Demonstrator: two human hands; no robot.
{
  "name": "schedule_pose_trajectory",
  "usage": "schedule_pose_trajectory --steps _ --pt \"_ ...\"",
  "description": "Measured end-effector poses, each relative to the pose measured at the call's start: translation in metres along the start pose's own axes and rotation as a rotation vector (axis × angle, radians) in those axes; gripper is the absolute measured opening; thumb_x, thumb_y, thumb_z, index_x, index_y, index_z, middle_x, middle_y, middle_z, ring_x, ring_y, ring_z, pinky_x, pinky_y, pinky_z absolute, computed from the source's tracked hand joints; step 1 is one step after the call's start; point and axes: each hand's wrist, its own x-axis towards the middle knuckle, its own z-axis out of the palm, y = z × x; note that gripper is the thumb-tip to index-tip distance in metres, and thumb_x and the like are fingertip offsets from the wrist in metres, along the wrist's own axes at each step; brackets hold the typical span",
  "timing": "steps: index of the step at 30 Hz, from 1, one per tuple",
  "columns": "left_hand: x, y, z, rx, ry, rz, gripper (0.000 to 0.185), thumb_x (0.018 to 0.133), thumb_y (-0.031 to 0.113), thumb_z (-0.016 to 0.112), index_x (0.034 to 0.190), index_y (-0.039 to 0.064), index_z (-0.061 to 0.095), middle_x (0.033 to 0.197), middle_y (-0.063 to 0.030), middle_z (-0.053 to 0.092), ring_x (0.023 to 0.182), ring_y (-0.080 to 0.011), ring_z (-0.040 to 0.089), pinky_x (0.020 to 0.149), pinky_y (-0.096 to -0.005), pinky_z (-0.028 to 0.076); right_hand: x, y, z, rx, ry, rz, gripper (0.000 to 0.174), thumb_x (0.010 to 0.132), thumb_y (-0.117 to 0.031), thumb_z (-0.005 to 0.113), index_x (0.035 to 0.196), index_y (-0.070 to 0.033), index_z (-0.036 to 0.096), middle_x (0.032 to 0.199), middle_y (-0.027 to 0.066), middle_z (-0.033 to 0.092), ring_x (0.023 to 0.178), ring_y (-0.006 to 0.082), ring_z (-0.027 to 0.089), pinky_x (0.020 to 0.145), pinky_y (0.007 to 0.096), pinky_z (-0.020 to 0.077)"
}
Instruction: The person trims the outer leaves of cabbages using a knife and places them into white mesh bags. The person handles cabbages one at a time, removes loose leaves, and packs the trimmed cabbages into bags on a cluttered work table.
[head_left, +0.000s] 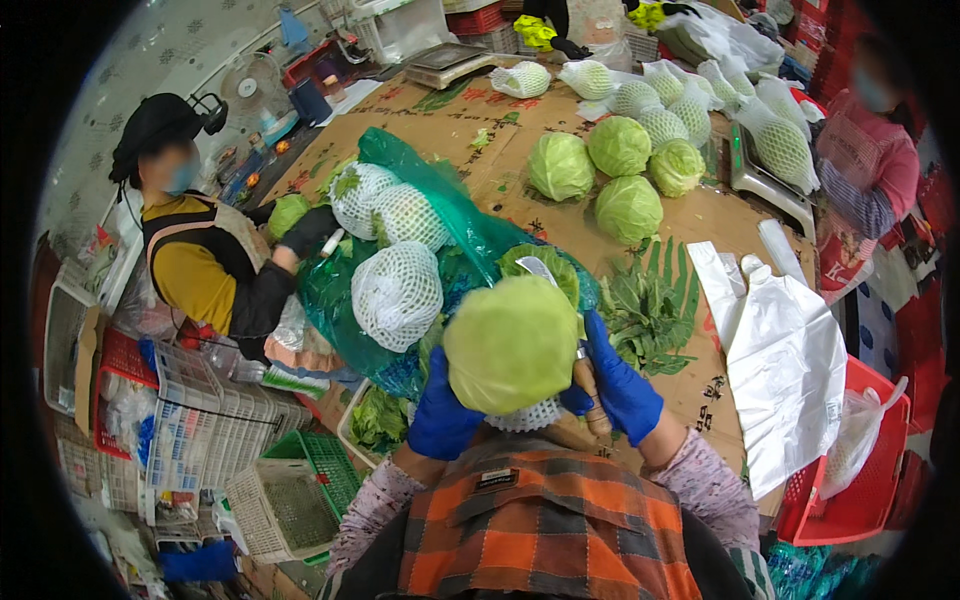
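Observation:
Between my two blue-gloved hands a pale green cabbage head (511, 345) is held up, slightly blurred. My left hand (444, 409) grips its lower left side. My right hand (619, 382) is at its right side and also holds a knife by its wooden handle (592, 397); the curved metal blade (537, 268) shows beyond the cabbage. Behind lie cut cabbage leaves (551, 262) and a green mesh bag (442, 202) with several foam-netted cabbages (397, 296). Loose dark leaves (649, 315) lie to the right. Several bare cabbages (561, 166) sit farther back on the cardboard.
White plastic bags (787, 367) lie at the right edge above a red crate (855, 487). A scale (772, 191) holds netted cabbages. A co-worker (202, 247) handles a cabbage at left; others stand right and at the back. Plastic crates (285, 502) stand lower left.

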Motion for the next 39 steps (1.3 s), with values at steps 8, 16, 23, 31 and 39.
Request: schedule_pose_trajectory --steps 8,16,23,31,39 --pt "0.007 0.005 0.019 0.769 -0.086 0.080 0.105 0.077 0.033 0.085 0.155 0.003 0.021 0.154 -0.0152 0.034 0.142 -0.0270 0.033 0.116 -0.0405 0.031 0.001 0.035 -0.020 -0.466 0.048 -0.555 0.060 0.095 -0.023 0.068 0.148 -0.011 0.042 0.123 0.0034 0.061 0.091 0.0088 0.060 0.071 0.0235 0.0512" --pt "-0.004 -0.044 -0.014 1.341 -0.203 0.342 0.135 0.065 0.053 0.087 0.155 -0.004 0.005 0.156 -0.0279 0.024 0.141 -0.0439 0.030 0.116 -0.0509 0.027 -0.030 0.052 -0.058 -1.172 0.158 -0.403 0.023 0.098 -0.022 0.059 0.117 -0.009 0.060 0.085 0.0174 0.067 0.067 0.0314 0.066 0.060 0.0402 0.0530" --pt "0.005 -0.064 -0.003 1.498 -0.100 0.346 0.144 0.056 0.057 0.089 0.154 -0.007 0.005 0.144 -0.0321 0.036 0.128 -0.0456 0.044 0.107 -0.0533 0.036 -0.048 0.041 -0.040 -1.513 0.151 -0.433 0.016 0.091 -0.015 0.059 0.106 -0.008 0.057 0.087 0.0176 0.065 0.067 0.0366 0.065 0.058 0.0463 0.0510" --pt "0.007 -0.060 0.027 1.680 -0.034 0.250 0.143 0.053 0.058 0.088 0.156 0.001 0.008 0.132 -0.0265 0.048 0.113 -0.0420 0.053 0.092 -0.0527 0.046 -0.043 0.050 -0.056 -1.695 0.265 -0.356 0.018 0.090 -0.015 0.060 0.107 -0.008 0.057 0.091 0.0200 0.066 0.072 0.0379 0.065 0.060 0.0473 0.0515" --pt "0.006 -0.061 0.017 1.619 -0.115 0.271 0.135 0.059 0.062 0.084 0.157 0.004 0.012 0.138 -0.0311 0.039 0.121 -0.0490 0.044 0.099 -0.0572 0.038 -0.003 0.028 -0.048 -1.184 0.414 -0.366 0.039 0.094 -0.034 0.065 0.116 -0.003 0.060 0.086 0.0209 0.067 0.074 0.0338 0.067 0.068 0.0413 0.0530"
